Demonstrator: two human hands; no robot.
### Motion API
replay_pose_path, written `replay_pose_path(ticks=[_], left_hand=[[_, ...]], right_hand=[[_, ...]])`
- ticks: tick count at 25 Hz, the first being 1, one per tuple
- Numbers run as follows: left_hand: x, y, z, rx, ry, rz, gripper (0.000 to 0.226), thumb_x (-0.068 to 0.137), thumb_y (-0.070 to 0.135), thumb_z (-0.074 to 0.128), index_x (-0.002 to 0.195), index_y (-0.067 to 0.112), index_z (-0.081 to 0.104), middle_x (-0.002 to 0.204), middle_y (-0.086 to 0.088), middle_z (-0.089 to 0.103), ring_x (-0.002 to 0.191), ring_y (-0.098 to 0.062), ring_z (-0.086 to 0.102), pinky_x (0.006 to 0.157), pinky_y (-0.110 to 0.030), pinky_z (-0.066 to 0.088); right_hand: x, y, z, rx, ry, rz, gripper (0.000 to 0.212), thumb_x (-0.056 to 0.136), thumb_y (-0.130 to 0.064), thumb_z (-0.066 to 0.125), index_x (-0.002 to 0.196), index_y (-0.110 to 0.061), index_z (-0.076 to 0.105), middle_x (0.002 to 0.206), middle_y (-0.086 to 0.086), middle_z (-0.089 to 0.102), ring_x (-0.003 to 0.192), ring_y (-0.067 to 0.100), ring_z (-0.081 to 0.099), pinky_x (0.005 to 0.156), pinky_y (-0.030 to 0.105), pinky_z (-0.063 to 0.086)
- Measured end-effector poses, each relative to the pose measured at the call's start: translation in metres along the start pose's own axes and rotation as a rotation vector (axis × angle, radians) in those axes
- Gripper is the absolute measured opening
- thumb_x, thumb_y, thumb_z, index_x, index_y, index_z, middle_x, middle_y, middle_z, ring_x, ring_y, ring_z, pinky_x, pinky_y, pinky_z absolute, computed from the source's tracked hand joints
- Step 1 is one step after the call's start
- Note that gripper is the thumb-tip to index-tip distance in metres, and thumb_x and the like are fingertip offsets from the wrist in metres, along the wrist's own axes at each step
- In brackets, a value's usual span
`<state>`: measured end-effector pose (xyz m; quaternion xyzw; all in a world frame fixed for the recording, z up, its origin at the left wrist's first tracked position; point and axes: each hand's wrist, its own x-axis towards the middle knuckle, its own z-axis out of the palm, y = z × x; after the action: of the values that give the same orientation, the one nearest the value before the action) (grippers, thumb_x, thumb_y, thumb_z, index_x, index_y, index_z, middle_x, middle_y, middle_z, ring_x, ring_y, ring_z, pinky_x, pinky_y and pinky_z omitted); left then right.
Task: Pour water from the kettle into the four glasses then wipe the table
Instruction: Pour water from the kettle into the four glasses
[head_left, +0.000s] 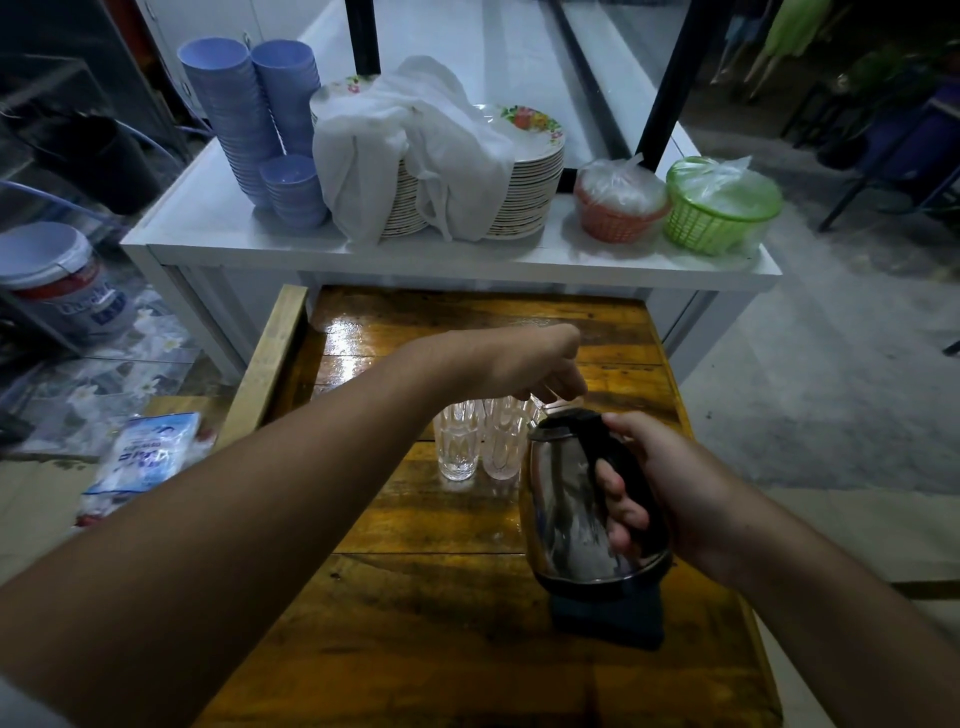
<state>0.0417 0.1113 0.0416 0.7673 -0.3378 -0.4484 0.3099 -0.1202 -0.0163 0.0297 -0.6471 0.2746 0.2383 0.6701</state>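
A steel kettle (566, 514) with a black handle is lifted just above the wooden table (447, 623), over a dark blue cloth (608, 623). My right hand (670, 499) is wrapped around the kettle's handle. My left hand (524, 364) reaches across over the clear glasses (480, 441), fingers bent down near the kettle's lid and the glass rims. Whether the left fingers pinch a glass or the lid is hidden. Two glasses show clearly; others stand behind them, partly covered by my left hand.
A white counter (249, 244) stands just beyond the table with stacked blue bowls (244, 119), stacked plates (524, 192) under a white cloth (415, 150), and an orange basket (618, 208) and green basket (717, 208). A bucket (57, 286) and plastic bag (140, 457) lie at left.
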Motion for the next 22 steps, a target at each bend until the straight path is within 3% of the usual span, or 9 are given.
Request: replay_pose_path(ticks=[6,22], left_hand=[[-0.002,0.002,0.000,-0.029,0.014,-0.017,0.062,0.103,0.033,0.014,0.139,0.003,0.054,0.145,-0.015,0.056,0.130,-0.025,0.053,0.112,-0.039,0.038],[-0.002,-0.003,0.000,-0.042,0.018,-0.019,0.067,0.099,0.038,0.014,0.138,0.004,0.056,0.144,-0.014,0.057,0.128,-0.025,0.055,0.111,-0.039,0.039]], right_hand=[[-0.002,-0.006,-0.001,-0.004,0.011,0.017,0.068,0.100,-0.058,0.037,0.050,-0.016,0.055,0.043,0.004,0.043,0.044,0.023,0.054,0.055,0.032,0.046],[-0.005,-0.012,0.002,-0.036,0.038,0.025,0.067,0.101,-0.056,0.038,0.050,-0.017,0.055,0.045,0.002,0.041,0.042,0.020,0.052,0.052,0.031,0.043]])
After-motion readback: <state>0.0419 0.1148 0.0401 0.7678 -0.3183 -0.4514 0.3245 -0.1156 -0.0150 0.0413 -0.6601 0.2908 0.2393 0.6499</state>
